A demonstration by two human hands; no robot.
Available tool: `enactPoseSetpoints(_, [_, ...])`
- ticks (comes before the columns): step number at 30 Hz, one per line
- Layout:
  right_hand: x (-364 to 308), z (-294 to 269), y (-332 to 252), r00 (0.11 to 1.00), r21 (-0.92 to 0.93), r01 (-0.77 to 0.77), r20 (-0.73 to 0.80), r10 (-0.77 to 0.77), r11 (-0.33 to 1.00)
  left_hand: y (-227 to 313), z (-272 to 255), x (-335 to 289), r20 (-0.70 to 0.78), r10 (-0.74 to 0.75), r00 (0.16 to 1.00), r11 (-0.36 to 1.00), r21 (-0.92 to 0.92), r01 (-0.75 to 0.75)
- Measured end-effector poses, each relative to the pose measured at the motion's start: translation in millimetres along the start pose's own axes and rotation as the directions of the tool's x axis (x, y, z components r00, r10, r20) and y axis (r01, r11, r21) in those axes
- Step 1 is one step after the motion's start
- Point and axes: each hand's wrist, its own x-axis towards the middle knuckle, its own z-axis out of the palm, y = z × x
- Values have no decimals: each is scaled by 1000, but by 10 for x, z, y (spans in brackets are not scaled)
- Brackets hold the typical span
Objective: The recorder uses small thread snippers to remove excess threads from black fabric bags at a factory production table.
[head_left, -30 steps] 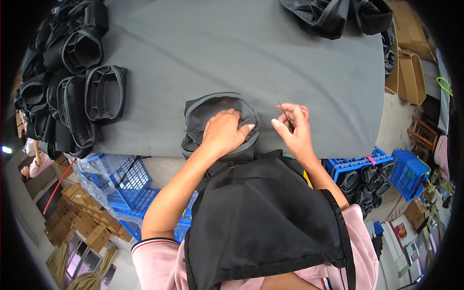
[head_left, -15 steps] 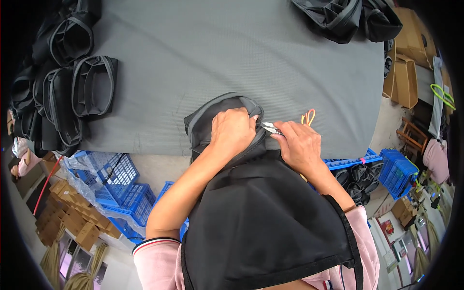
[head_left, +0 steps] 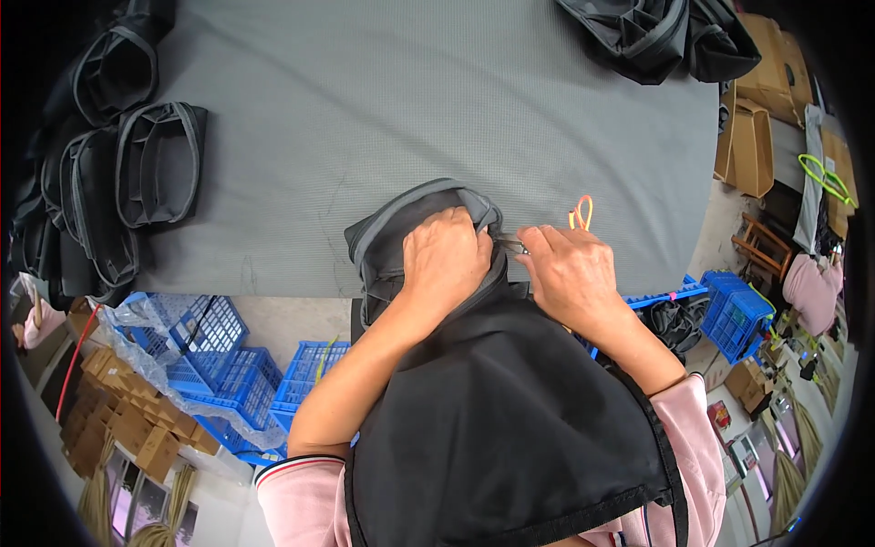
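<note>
1. A black fabric pouch with grey edge binding [head_left: 387, 235] is set just toward 11 o'clock from the middle of the view, at the near edge of a grey-covered worktable [head_left: 319, 109]. Its mouth is turned upward, and its 6 o'clock side is brought over the table edge, beside the black apron [head_left: 510, 419].
2. The left hand [head_left: 447, 251] is placed over the pouch's mouth, the forearm being brought in from 7 o'clock. Its fingers are curled inward and clamped on the rim at the pouch's 3 o'clock side; the fingertips are hidden.
3. The right hand [head_left: 572, 269] is held at 3 o'clock from the pouch. Its thumb and fingers are closed on small metal thread snips [head_left: 510, 244], whose blades are pointed toward 9 o'clock, at the gripped rim. Whether the blades are parted cannot be told.
4. An orange cord loop [head_left: 590, 213] is seen at 12 o'clock from the right hand; its attachment is hidden.
5. Similar open pouches [head_left: 162, 169] are piled at 10 o'clock on the table, and more black pouches [head_left: 638, 41] are grouped at 1 o'clock.
6. Below the table, blue plastic crates [head_left: 205, 374] are stacked at 8 o'clock, with cardboard boxes [head_left: 150, 447] heaped beyond them.
</note>
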Motion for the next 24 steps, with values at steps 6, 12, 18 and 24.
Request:
enactPoseSetpoints(6, [66,-32,-56,992,-2,65,-113,-65,998,0,7,13,1,-3,1000,1000,-12,3])
enactPoseSetpoints(12, [51,-94,50,946,567,-205,-94,310,798,-6,-7,-15,-15,-29,999,999,-15,29])
enactPoseSetpoints(18, [324,278,136,867,862,-419,287,408,284,27,-10,12,59,-76,995,997,-13,77])
enactPoseSetpoints(24, [416,327,130,903,907,-366,292,316,207,134,-176,-39,208,-215,954,971,-57,231])
